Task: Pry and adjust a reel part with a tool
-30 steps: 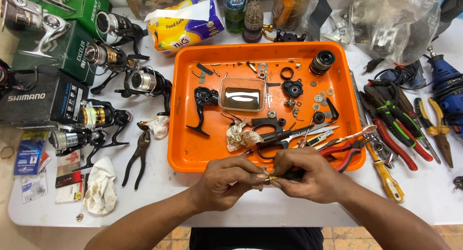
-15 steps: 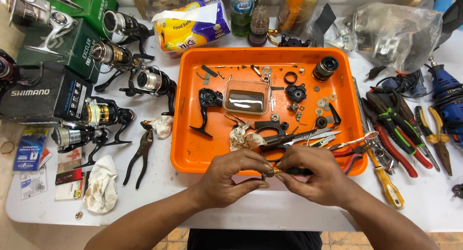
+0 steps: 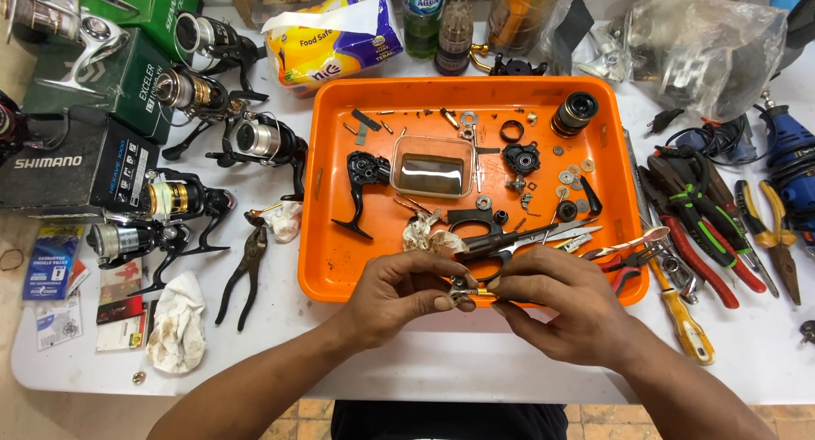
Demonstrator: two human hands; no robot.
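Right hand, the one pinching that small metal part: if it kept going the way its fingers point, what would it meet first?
The right hand points left, so it would likely meet the left hand fingertips, which share the small metal part.

Repair workshop, fishing reels [image 3: 255, 139], pliers [image 3: 768, 232], orange parts tray [image 3: 340, 253]

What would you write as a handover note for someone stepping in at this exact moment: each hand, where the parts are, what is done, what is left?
Left hand and right hand: both pinch one small metal part between fingertips, over the front rim of the orange tray.
Parts: black reel body, spool, washers and screws lie loose in the tray; scissors beside them.
Done: reel is in pieces.
Left: parts remain unassembled; the held part is too small to identify.
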